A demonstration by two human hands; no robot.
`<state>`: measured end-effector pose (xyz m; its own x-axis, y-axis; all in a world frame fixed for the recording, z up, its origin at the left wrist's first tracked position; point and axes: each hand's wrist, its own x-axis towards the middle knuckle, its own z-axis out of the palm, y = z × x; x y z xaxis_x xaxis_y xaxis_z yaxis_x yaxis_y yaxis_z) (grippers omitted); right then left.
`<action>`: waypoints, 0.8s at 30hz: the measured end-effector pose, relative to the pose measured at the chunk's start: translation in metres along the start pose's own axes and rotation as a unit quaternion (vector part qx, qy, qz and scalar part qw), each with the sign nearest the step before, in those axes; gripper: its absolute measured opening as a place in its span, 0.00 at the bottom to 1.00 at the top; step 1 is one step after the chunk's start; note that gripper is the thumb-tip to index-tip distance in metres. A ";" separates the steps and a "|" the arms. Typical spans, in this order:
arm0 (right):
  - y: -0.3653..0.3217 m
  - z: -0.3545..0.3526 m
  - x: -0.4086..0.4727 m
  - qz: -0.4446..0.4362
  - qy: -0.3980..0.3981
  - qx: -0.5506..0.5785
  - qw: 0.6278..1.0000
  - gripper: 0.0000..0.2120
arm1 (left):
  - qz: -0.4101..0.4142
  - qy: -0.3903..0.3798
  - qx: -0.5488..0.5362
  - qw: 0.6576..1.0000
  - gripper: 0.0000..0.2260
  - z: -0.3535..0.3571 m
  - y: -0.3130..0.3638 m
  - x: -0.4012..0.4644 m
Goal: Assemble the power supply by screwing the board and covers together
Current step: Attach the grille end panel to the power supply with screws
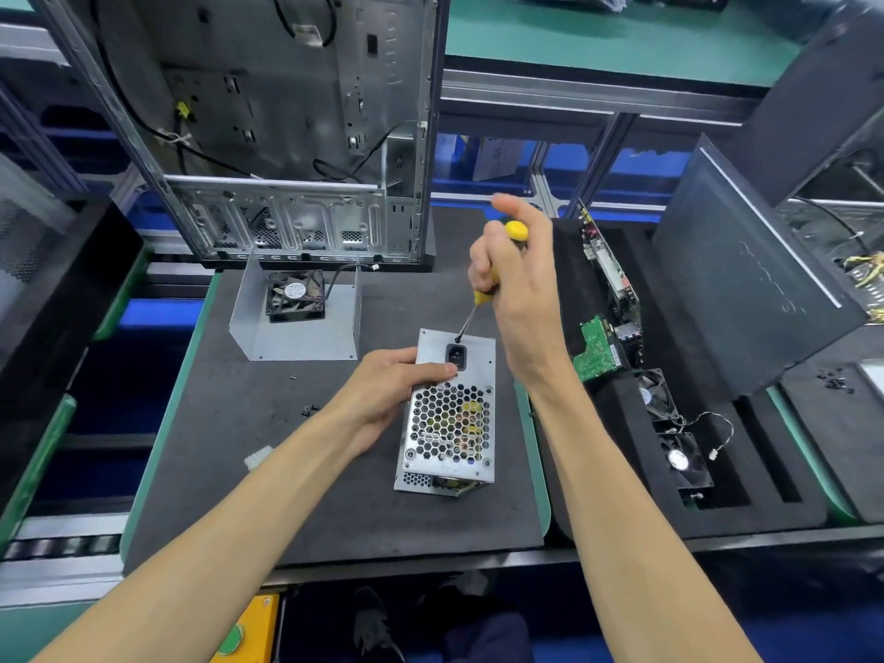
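One power supply (449,413) lies on the dark mat (229,447) of the desk, a little right of the middle. It is a silver metal box with one honeycomb grille on the top face and one black power socket (456,355) at the far end. The left hand (390,390) holds the box by its left side, the thumb lying over the top face just beside the socket. The right hand (514,284) is curled round one screwdriver (483,291) with a yellow handle; the index finger points upward, free of the handle. The tip of the screwdriver touches the far end of the box, next to the socket.

Behind the power supply, near the far left of the mat, stands one bent metal cover (299,323), and one black fan (295,295) sits inside it. A few small black screws (310,410) lie on the mat left of the left hand; the exact number is hard to tell. One white connector (258,457) lies nearer, beside the left forearm.

One open computer case (287,126) stands at the back. On the right, one black foam tray (622,423) holds two more fans (681,459), one green circuit board (598,349) and one bigger board (610,265) standing on its edge. The desk has a green edge, and blue frames are visible behind it.
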<state>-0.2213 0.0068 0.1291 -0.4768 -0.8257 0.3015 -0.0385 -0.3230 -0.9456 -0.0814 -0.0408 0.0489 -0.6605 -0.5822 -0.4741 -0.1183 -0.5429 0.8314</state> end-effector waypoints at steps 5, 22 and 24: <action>-0.001 0.006 -0.003 0.007 -0.008 -0.029 1.000 0.10 | 0.003 -0.002 0.003 1.000 0.07 0.003 0.000 0.000; 0.000 0.010 -0.004 0.000 -0.001 -0.030 1.000 0.15 | 0.000 -0.001 -0.011 1.000 0.09 0.000 -0.002 -0.001; 0.000 0.009 -0.003 0.008 0.009 -0.016 1.000 0.15 | -0.002 -0.004 -0.009 1.000 0.09 -0.001 -0.002 0.000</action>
<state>-0.2116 0.0053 0.1292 -0.4926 -0.8223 0.2848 -0.0597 -0.2945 -0.9538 -0.0800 -0.0403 0.0469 -0.6660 -0.5754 -0.4747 -0.1070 -0.5560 0.8243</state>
